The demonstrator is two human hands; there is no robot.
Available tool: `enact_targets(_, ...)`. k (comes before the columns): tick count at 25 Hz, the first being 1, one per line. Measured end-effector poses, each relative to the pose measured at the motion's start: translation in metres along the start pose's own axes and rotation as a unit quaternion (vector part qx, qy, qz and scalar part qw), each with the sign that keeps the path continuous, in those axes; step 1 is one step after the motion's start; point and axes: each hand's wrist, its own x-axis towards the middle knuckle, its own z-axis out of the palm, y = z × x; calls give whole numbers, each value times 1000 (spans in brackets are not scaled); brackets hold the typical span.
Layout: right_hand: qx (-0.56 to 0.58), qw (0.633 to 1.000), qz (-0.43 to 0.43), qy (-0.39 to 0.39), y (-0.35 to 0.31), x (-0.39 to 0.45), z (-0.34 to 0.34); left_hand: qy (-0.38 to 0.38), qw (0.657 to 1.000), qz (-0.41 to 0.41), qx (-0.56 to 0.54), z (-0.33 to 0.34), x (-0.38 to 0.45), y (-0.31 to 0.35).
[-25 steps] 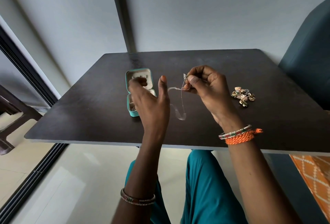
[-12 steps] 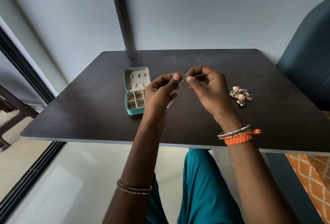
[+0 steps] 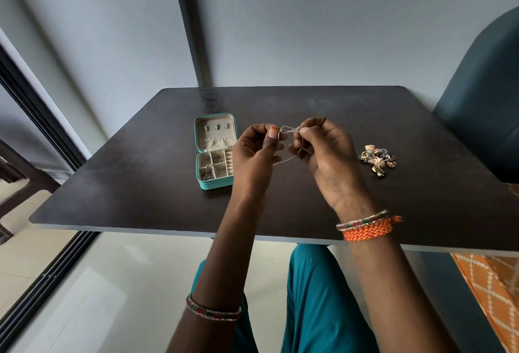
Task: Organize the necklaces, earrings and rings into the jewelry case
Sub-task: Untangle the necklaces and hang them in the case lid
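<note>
Both hands are pinching one thin necklace (image 3: 289,143) above the table (image 3: 365,116); left hand (image 3: 254,156) grip is nearer the open jewelry case (image 3: 215,151), lying just leftward; right hand (image 3: 323,150) farther.

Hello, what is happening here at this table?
A person sits at a dark table and holds a thin silver necklace above it, pinching it with the left hand and the right hand. A teal jewelry case lies open to the left, with some pieces already in its compartments. A small pile of gold-coloured jewelry waits on the table to the right.
</note>
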Motion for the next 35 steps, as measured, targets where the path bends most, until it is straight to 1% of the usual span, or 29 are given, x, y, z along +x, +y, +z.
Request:
enact_targets(3,-139,989,-11,-41,-2,-1,-8,-30,999,26,25,-7,4,1)
enact_targets(5,-203,977,-23,-55,-3,-3,-8,-43,997,40,58,-9,6,2)
enact_targets(10,-245,968,-44,-42,-6,-4,-5,-58,991,69,95,-11,5,4)
enact_targets(15,-229,972,-53,-22,-3,-1,-8,-35,997,25,60,-10,4,2)
enact_targets(17,-192,980,-50,-13,-2,0,-7,-30,999,2,26,-11,5,1)
enact_targets(20,-44,998,-26,-28,-3,1,-6,-26,996,-52,-67,-11,4,2)
enact_targets(22,44,998,-12,-44,-3,1,-7,-17,986,-86,-141,-10,4,5)
enact_targets(25,126,990,23,-62,-3,0,-8,-6,966,-119,-230,-11,5,8)
enact_targets(27,133,989,38,-42,-2,0,-9,6,961,-117,-252,-12,7,6)
enact_targets(30,96,995,35,7,3,0,-8,33,961,-97,-256,-11,7,1)
enact_targets(33,174,983,62,20,8,1,-7,56,953,-112,-276,-6,4,2)
enact_targets(35,211,975,71,10,11,2,-7,43,934,-136,-329,-3,2,4)
